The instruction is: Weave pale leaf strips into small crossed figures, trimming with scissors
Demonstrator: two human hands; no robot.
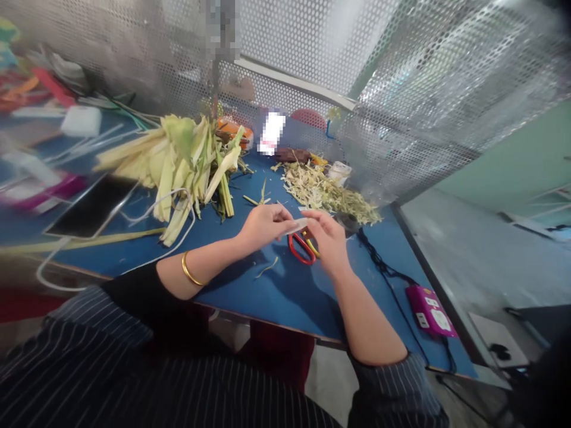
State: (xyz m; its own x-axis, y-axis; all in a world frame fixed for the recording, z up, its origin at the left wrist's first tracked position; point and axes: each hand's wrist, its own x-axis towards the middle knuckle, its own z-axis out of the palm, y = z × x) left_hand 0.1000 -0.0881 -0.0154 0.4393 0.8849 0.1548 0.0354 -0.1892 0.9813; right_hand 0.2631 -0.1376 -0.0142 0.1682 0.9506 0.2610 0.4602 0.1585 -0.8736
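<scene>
My left hand (263, 226) and my right hand (329, 241) meet above the blue table, fingertips close together. Pinched between them is a small pale strip (296, 226), its material too blurred to tell. Both hands are closed on it. Below the fingers lie scissors (303, 257) with red handle loops, partly covered by my right hand. A thin pale scrap (267, 267) rests on the table nearer to me. Beyond my left hand is a large bundle of pale green corn husks (178, 157). Past my right hand spreads a heap of small husk-coloured shreds (316, 187).
A phone (92, 205) with a white cable lies at left. A purple power strip (432, 312) and black cables sit along the right edge. A perforated metal screen (294, 77) rises behind the table. An orange container (236, 132) stands at the back.
</scene>
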